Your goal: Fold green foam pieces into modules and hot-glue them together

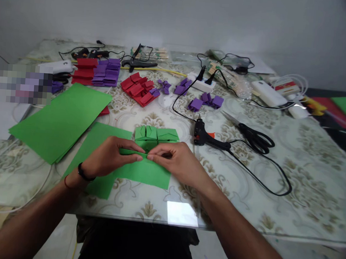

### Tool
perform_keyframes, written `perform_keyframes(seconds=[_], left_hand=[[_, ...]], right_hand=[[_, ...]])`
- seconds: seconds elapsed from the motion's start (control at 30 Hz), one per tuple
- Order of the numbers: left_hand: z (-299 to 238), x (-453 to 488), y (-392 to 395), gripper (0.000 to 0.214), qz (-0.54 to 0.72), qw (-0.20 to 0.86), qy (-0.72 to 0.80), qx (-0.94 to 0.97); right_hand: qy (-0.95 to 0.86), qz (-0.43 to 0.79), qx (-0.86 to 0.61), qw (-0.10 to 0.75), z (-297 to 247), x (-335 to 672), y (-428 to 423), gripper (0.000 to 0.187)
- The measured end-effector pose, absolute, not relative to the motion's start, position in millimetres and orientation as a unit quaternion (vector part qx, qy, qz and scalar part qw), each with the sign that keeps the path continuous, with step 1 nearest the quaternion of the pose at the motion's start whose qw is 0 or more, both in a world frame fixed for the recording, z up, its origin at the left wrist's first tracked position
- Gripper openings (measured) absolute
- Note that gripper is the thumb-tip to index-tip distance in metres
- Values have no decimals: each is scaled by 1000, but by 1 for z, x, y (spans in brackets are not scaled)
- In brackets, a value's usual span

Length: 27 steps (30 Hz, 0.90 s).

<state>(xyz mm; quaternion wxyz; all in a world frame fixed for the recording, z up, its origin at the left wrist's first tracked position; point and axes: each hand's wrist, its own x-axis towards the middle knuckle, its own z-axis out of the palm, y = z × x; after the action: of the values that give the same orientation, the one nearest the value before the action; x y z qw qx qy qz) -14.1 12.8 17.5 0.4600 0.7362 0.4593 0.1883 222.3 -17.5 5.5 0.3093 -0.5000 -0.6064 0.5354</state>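
A small sheet of green paper (146, 172) lies near the table's front edge, its far edge turned up between my fingers. My left hand (114, 154) pinches that edge from the left, thumb and fingertips together. Close beside it, my right hand (172, 158) pinches the same edge from the right. Just beyond my fingertips sit folded green paper pieces (147, 132). Partly under my left forearm rests another green sheet (104, 186). A black glue gun (200, 133) with its cord lies right of my right hand, near black-handled scissors (257, 137).
A stack of large green sheets (64, 118) lies at left. Farther back are folded red pieces (138, 89), purple pieces (195, 104) and a red-and-purple assembly (85, 70). A white power strip (204, 83), cables and a white device (268, 92) stand toward the back right.
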Motion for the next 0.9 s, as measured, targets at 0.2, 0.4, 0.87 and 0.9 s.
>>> perform_keyframes(seconds=[0.2,0.4,0.87,0.9], left_hand=[[18,-12,11,21,194,473,456,728],[15,-10,10,19,221,469,466,717],[24,-18,13,16,243,483,488,685],[26,-21,14,16,247,481,494,681]], right_hand=[[-614,524,-504,309,5,222,-18,16],[-623,525,-484,321,3,217,-18,19],[-592,566,-479,317,14,227,-14,6],[-590,564,-482,317,16,231,-13,6]])
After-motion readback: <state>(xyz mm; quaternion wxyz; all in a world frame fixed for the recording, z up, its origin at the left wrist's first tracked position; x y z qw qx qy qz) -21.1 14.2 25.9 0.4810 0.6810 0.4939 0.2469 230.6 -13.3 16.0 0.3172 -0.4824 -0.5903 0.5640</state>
